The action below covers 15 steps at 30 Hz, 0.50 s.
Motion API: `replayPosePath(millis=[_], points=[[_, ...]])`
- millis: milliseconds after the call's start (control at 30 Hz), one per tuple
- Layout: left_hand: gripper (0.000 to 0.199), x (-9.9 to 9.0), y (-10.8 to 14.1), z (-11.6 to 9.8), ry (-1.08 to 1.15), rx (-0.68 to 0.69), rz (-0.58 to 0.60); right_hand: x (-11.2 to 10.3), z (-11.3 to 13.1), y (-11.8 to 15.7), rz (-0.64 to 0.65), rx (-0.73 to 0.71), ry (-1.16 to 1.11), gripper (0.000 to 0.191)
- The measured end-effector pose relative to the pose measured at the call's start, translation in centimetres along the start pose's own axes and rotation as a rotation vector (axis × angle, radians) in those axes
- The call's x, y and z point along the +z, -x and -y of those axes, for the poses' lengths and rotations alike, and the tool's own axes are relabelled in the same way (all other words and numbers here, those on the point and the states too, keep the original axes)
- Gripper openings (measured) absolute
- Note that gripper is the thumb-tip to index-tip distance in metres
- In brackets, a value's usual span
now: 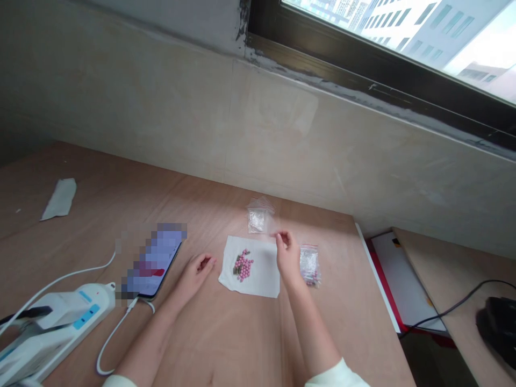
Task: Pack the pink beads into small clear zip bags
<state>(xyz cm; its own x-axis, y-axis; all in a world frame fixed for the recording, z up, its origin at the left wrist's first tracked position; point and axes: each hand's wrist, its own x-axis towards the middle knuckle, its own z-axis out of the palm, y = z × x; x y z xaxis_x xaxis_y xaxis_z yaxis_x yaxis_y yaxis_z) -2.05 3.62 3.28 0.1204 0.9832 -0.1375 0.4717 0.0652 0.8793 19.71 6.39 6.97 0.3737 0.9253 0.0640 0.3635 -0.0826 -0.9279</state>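
On a white paper sheet lies a small cluster of pink beads with a few dark green ones among them. My left hand rests just left of the sheet, its fingers curled together; whatever they may hold is too small to see. Over the sheet's right edge is my right hand, thumb and fingers drawn into a pinch. A faint, blurred clear shape shows by its fingertips, and I cannot make it out. Behind the sheet lies a clear zip bag. Another zip bag, with small pinkish pieces at its bottom, lies right of my right hand.
A phone with a white cable lies left of my left hand. Nearer left is a white power strip with plugs. A paper scrap lies far left. The wall bounds the table's back; its right edge drops beside a red-and-white box.
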Motion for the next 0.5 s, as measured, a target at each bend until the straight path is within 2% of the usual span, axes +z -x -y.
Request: replayPosePath(millis=[67,133,233,367,500], points=[[0.026,-0.2,0.0,-1.5,0.172,-0.038,0.043,-0.4,0.7,2.1,0.182,0.119,-0.285,0.016],[0.029,-0.2,0.2,-3.1,0.279,-0.019,0.171,-0.6,0.8,4.2,0.316,0.223,-0.466,0.019],[0.025,-0.1,0.8,-4.7,0.339,0.013,0.326,-0.6,-0.1,6.4,0.364,0.332,-0.559,0.022],[0.018,-0.2,1.6,-5.1,0.346,-0.037,0.339,-0.7,-1.6,7.5,0.297,0.376,-0.443,0.028],[0.017,-0.7,2.5,-5.5,0.317,-0.088,0.351,-0.9,-0.2,8.5,-0.065,0.198,-0.069,0.025]])
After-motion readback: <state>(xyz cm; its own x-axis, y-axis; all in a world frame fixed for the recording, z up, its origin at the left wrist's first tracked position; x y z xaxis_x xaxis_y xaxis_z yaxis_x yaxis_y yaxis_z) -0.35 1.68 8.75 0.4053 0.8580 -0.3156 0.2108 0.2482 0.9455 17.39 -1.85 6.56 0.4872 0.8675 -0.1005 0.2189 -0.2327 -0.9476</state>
